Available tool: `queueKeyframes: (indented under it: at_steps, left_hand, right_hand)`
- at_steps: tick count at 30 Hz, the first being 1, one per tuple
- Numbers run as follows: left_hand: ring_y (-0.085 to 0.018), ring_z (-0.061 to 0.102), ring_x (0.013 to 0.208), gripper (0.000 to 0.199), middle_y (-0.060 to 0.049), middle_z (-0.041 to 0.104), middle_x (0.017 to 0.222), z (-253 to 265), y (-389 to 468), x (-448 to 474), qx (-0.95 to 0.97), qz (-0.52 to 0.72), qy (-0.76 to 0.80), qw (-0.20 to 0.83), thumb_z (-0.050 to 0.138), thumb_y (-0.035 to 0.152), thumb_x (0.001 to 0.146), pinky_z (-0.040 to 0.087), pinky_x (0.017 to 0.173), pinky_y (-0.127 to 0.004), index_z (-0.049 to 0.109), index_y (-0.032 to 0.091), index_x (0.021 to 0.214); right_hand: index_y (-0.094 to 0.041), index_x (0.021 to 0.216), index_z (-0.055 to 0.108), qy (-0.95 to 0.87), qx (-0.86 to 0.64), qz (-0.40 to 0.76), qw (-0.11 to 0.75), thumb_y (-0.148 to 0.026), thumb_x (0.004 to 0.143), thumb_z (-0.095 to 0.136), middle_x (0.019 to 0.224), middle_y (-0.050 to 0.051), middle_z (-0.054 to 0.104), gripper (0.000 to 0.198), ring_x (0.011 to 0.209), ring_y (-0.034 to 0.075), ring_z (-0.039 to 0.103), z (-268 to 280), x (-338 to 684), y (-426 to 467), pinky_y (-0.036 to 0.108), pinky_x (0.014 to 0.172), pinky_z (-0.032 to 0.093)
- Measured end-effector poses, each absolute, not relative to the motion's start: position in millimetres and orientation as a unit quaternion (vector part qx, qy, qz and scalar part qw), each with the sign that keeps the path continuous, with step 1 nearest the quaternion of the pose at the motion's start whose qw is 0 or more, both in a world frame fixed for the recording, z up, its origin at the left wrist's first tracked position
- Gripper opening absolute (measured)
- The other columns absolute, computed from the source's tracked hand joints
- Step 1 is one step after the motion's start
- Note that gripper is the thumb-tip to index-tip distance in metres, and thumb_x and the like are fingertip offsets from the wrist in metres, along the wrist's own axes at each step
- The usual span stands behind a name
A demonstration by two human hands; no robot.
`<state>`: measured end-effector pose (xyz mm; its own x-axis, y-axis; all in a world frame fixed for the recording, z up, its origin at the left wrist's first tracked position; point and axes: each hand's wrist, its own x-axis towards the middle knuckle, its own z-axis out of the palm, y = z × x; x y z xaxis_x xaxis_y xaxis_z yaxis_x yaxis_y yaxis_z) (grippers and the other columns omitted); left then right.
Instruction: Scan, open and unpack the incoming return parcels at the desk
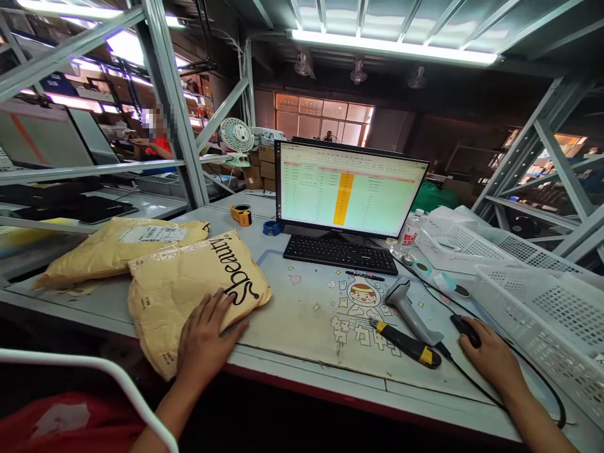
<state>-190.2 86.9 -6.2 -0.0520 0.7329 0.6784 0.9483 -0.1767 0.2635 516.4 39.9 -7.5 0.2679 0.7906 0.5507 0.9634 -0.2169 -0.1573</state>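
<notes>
My left hand (pixel 207 333) lies on the lower right part of a yellow padded mailer (pixel 174 283) printed "Sbeauty", fingers stretched out and resting on its surface. This mailer overlaps a second yellow mailer (pixel 108 248) with a white label and juts past the table's front edge. At the right, my right hand (pixel 491 352) is closed over a black computer mouse (pixel 466 330). Left of the mouse lie a grey barcode scanner (pixel 413 314) and a black and yellow utility knife (pixel 406 344) on the printed desk mat (pixel 302 314).
Behind the mat stand a black keyboard (pixel 340 254) and a monitor (pixel 352 192) showing a spreadsheet. White plastic baskets (pixel 538 308) line the right side near a bottle (pixel 412 231). A yellow tape measure (pixel 241 215) sits at the back left. Another person (pixel 160 148) is beyond the metal frame.
</notes>
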Motion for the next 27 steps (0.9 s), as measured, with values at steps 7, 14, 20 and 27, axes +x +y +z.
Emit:
queueKeyframes:
  at_steps: [7,14,20,27]
  left_hand:
    - [-0.035,0.068,0.125,0.048,-0.01,0.063,0.154,62.4,88.6,-196.1,-0.713,-0.178,-0.671,0.094,0.049,0.027,0.104,0.059,0.098,-0.045,0.067,0.025,0.149]
    - [-0.028,0.068,0.122,0.051,-0.009,0.071,0.142,81.4,35.3,-177.4,-0.83,-0.185,-0.522,0.068,0.049,0.009,0.098,0.057,0.104,-0.041,0.071,0.021,0.142]
    - [-0.036,0.043,0.155,0.059,-0.012,0.051,0.165,49.1,-7.0,-133.6,-0.871,-0.223,-0.434,0.059,0.061,0.005,0.086,0.042,0.127,-0.054,0.067,0.019,0.143]
    - [-0.029,0.05,0.153,0.093,-0.003,0.046,0.169,62.2,20.4,-151.8,-0.856,-0.171,-0.487,-0.029,0.045,-0.006,0.075,0.049,0.123,-0.045,0.054,0.03,0.161]
  right_hand:
    - [-0.022,0.142,0.063,-0.575,-0.764,-0.162,0.242,-0.059,0.093,0.043,0.143,0.016,0.066,0.066,0.125,0.041,0.068,1.1,511.2,35.9,0.056,0.105,0.055]
    - [-0.012,0.138,0.067,-0.613,-0.697,-0.245,0.28,-0.064,0.096,0.038,0.135,0.023,0.068,0.073,0.134,0.046,0.061,33.4,493.1,33.4,0.062,0.119,0.044]
    - [-0.015,0.129,0.072,-0.616,-0.739,-0.047,0.268,-0.067,0.087,0.048,0.118,0.018,0.077,0.071,0.099,0.036,0.076,55.2,429.5,56.6,0.052,0.096,0.059]
    - [-0.005,0.137,0.067,-0.63,-0.745,-0.034,0.219,-0.066,0.096,0.047,0.127,0.029,0.074,0.077,0.115,0.042,0.074,39.5,376.4,82.8,0.054,0.104,0.056]
